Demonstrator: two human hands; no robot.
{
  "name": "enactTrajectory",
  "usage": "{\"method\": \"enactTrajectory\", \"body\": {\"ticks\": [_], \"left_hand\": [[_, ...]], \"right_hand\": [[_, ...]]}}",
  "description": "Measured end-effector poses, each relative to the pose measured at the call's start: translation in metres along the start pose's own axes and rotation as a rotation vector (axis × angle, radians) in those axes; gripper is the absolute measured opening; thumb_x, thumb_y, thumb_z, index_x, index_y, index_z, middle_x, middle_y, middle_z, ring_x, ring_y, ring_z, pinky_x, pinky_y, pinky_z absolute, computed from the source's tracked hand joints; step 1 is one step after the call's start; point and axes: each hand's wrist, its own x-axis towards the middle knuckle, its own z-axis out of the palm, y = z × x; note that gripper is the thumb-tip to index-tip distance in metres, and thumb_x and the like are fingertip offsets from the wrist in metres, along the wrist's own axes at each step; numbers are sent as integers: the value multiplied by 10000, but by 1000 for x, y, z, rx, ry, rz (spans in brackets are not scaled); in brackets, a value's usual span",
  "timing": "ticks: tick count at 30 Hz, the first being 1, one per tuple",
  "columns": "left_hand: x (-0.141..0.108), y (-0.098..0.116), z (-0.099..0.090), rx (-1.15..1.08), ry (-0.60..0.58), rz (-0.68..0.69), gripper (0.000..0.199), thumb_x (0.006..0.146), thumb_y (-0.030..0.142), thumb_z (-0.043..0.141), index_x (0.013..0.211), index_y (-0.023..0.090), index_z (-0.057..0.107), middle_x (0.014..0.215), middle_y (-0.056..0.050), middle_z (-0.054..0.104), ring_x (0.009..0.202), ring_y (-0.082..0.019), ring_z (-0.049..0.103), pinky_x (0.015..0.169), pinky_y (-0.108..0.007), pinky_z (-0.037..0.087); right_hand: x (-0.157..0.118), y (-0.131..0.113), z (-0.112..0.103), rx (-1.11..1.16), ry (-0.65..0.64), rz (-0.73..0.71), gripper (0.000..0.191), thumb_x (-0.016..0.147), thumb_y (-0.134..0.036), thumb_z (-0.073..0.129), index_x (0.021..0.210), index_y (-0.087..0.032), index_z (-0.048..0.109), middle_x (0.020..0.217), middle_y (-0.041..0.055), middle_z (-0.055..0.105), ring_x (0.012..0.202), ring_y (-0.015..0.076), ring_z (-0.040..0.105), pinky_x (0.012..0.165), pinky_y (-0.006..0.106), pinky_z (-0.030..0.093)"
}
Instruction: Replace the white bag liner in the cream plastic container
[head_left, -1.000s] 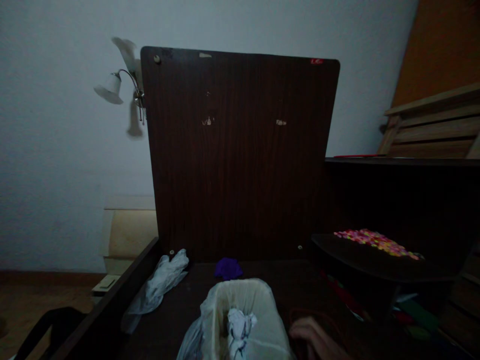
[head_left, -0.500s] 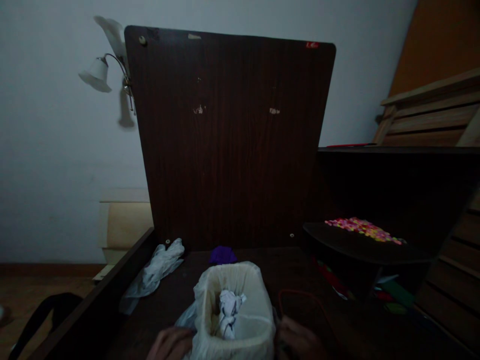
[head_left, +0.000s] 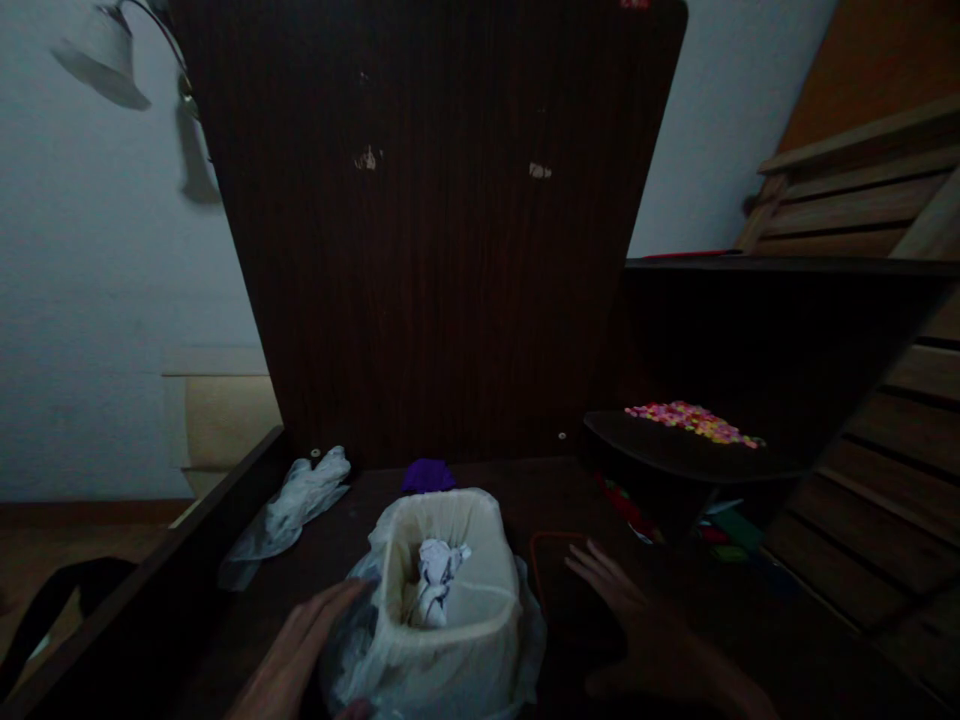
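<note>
Head view: the light is very dim. The left hand lies flat-fingered against the near left side of a small waste bin, touching the loose plastic liner that spills over its rim; the fingers look spread and not closed around anything. The right hand rests just to the right of the bin, fingers apart and stretched forward over a dark flat object with a reddish edge on the desk. Whether the palm presses on that object or only hovers above it cannot be told in this light. The bin stands upright between the two hands, and a crumpled white wad sits inside it.

Beyond the left hand, a crumpled clear plastic bag lies near the desk's far left corner. Straight ahead of the bin a small purple thing rests against the tall dark wooden board at the back. Beyond the right hand, a raised dark shelf carries a scatter of pink and yellow small pieces.

As a judgement, the bin looks light and only one hand touches it, on slack liner, not the wall; a push or pull there could tip it or drag the liner free and spill the wad. The poor light also makes it easy for the right hand to knock the flat object or brush the shelf.
</note>
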Motion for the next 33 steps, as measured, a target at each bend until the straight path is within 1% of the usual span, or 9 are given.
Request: {"method": "enactTrajectory", "body": {"ticks": [2, 5, 10, 13, 17, 22, 25, 29, 33], "left_hand": [[1, 6, -7, -30, 14, -19, 826, 786, 351, 735, 1532, 311, 381, 1435, -99, 609, 1244, -316, 642, 982, -421, 589], [9, 21, -17, -121, 28, -21, 840, 813, 386, 717, 1552, 298, 327, 1545, -122, 485, 1335, -334, 565, 1029, -449, 555], [36, 52, -36, -246, 46, 5, 590, 932, 400, 579, 1495, 312, 428, 1557, -94, 467, 1352, -330, 547, 1048, -476, 539], [54, 64, -42, -289, 57, -57, 519, 980, 383, 524, 1486, 306, 440, 1554, -82, 473, 1384, -312, 515, 1095, -488, 500], [71, 65, -40, -316, 44, -96, 551, 959, 425, 574, 1473, 266, 453, 1567, -108, 449, 1424, -328, 456, 1148, -546, 426], [76, 57, -33, -402, -52, -116, 593, 969, 480, 544, 1498, 241, 420, 1596, -131, 406, 1452, -347, 417, 1167, -588, 371], [75, 56, -29, -486, -101, -171, 623, 983, 523, 492, 1521, 229, 383, 1556, -135, 468, 1404, -347, 485, 1145, -569, 409], [74, 58, -26, -559, -134, -205, 675, 978, 563, 473, 1547, 230, 325, 1587, -124, 426, 1440, -356, 433, 1177, -589, 353], [75, 57, -25, -612, -155, -203, 709, 971, 578, 479, 1566, 247, 280, 1637, -112, 332, 1490, -355, 339, 1231, -598, 238]], "right_hand": [[2, 5, 1, 12, 5, -36, 1217, 584, -559, 846, 1595, -183, 281, 1686, 160, 135, 1557, 354, 82, 1251, 500, 155], [6, 10, 1, 14, 79, -68, 1209, 534, -453, 878, 1585, -251, 315, 1683, 138, 164, 1535, 367, 178, 1227, 516, 228], [17, 15, -7, -13, 104, -41, 1181, 540, -418, 872, 1579, -266, 331, 1705, 111, -11, 1546, 421, -1, 1226, 575, 150], [25, 17, -12, -2, 75, 8, 1221, 534, -409, 873, 1595, -254, 290, 1701, 127, 61, 1537, 442, 38, 1212, 585, 179], [31, 23, -17, -73, 154, -82, 1202, 513, -420, 883, 1573, -230, 351, 1631, 158, 292, 1490, 408, 225, 1217, 532, 188], [36, 25, -14, -38, 135, -91, 1194, 512, -434, 890, 1558, -204, 360, 1654, 167, 224, 1513, 398, 156, 1217, 515, 188], [37, 23, -16, 16, 193, -125, 1061, 484, -392, 904, 1436, -167, 492, 1560, 183, 366, 1450, 367, 311, 1198, 455, 268], [29, 8, -37, 146, 288, -132, 991, 547, -453, 876, 1405, -169, 469, 1456, 182, 460, 1353, 374, 447, 1144, 529, 351], [11, -36, -65, 230, 387, -340, 1053, 561, -547, 875, 1443, -205, 413, 1501, 174, 420, 1382, 382, 425, 1160, 553, 337]]}}
